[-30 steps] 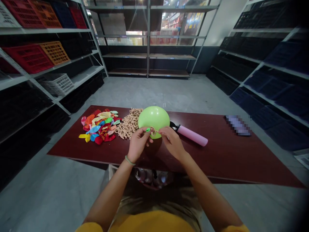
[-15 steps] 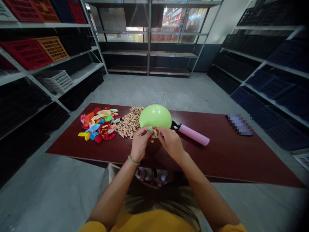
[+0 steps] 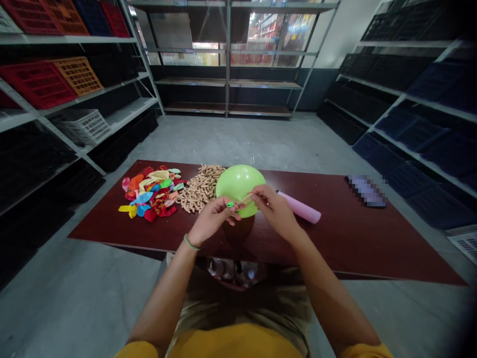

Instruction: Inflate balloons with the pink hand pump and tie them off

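Observation:
An inflated green balloon (image 3: 241, 180) rests over the table in front of me, just beyond both hands. My left hand (image 3: 211, 220) is closed in a pinch on the balloon's neck, whose green rolled mouth (image 3: 230, 204) sticks up by the thumb. Fingers pinched, my right hand (image 3: 278, 213) grips a thin tan strand (image 3: 246, 197) that stretches across to the left fingertips. Whether the strand loops round the neck is hard to see. A pink balloon pump (image 3: 303, 208) lies right of the balloon, partly behind my right hand.
Flat coloured balloons (image 3: 152, 191) are heaped at the left of the dark red table (image 3: 354, 238). Beside them sits a pile of tan curly strands (image 3: 201, 188). A blurred-out flat object (image 3: 367, 190) lies at the right. Shelves with crates (image 3: 39, 84) flank the room.
My right hand has moved up and right, away from the left, drawing the tan strand out between them. The left hand has shifted slightly left and down, still on the balloon's neck.

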`<state>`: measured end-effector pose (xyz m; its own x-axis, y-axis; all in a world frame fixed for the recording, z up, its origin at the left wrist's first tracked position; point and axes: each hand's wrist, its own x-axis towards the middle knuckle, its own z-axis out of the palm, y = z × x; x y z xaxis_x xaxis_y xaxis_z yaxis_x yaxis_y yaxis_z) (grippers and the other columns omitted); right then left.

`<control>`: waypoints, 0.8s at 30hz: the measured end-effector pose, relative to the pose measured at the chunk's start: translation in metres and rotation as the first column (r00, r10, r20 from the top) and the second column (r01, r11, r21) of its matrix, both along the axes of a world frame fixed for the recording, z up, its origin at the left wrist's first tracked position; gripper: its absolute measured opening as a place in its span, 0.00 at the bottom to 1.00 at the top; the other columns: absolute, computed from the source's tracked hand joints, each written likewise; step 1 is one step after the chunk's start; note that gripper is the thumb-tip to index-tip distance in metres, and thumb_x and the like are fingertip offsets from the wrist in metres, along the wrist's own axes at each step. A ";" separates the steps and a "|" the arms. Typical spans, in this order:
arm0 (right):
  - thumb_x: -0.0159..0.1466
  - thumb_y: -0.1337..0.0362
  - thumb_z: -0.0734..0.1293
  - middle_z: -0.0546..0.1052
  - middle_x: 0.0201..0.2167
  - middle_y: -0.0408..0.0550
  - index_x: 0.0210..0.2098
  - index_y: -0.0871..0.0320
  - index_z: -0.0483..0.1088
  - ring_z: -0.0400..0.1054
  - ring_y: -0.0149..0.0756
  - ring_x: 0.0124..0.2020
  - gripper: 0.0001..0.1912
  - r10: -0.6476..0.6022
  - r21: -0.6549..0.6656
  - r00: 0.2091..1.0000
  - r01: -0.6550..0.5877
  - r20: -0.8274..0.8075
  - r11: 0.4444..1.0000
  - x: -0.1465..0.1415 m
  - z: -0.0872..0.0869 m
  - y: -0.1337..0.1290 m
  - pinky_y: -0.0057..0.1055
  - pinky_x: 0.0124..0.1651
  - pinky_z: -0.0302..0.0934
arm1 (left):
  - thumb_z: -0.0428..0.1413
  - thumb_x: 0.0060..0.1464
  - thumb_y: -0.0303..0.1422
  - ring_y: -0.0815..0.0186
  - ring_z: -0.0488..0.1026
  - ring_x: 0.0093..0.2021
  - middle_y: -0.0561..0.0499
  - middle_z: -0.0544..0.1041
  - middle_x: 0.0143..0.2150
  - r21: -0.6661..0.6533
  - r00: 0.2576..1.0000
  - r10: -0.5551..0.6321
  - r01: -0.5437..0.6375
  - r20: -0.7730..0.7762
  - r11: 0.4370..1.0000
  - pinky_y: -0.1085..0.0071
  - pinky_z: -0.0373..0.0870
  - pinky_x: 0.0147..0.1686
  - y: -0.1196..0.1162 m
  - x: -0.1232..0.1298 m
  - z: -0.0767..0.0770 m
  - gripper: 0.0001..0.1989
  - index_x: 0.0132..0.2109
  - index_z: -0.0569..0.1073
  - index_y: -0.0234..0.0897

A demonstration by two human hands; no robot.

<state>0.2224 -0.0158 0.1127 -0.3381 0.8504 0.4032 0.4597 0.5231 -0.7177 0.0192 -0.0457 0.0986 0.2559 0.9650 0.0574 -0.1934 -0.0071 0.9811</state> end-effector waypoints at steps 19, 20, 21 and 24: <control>0.69 0.63 0.62 0.73 0.36 0.45 0.40 0.52 0.66 0.68 0.36 0.40 0.02 0.172 0.108 0.984 -0.175 0.039 0.979 0.005 0.027 -0.018 0.35 0.44 0.65 | 0.68 0.45 0.35 0.72 0.75 0.28 0.50 0.80 0.32 -0.285 0.937 0.262 -0.193 0.230 0.939 0.75 0.77 0.34 -0.012 0.022 -0.011 0.13 0.39 0.82 0.34; 0.69 0.63 0.62 0.73 0.37 0.45 0.40 0.52 0.67 0.68 0.36 0.41 0.03 0.176 0.124 0.983 -0.181 0.054 0.976 0.003 0.030 -0.016 0.35 0.44 0.64 | 0.68 0.45 0.35 0.71 0.75 0.28 0.50 0.80 0.32 -0.273 0.938 0.264 -0.200 0.223 0.941 0.74 0.77 0.34 -0.013 0.024 -0.010 0.13 0.39 0.82 0.34; 0.69 0.63 0.62 0.74 0.37 0.45 0.41 0.52 0.68 0.68 0.37 0.41 0.03 0.171 0.137 0.983 -0.178 0.063 0.974 0.001 0.031 -0.014 0.35 0.43 0.64 | 0.68 0.44 0.35 0.71 0.75 0.28 0.49 0.81 0.32 -0.260 0.939 0.266 -0.207 0.218 0.943 0.73 0.77 0.34 -0.013 0.025 -0.010 0.13 0.39 0.82 0.35; 0.67 0.64 0.63 0.76 0.37 0.46 0.41 0.53 0.70 0.68 0.37 0.40 0.05 0.119 0.142 0.990 -0.128 0.070 0.982 -0.006 0.031 -0.004 0.34 0.41 0.64 | 0.69 0.44 0.36 0.70 0.76 0.28 0.49 0.81 0.32 -0.228 0.942 0.264 -0.216 0.206 0.949 0.72 0.77 0.34 -0.015 0.028 -0.008 0.12 0.36 0.82 0.35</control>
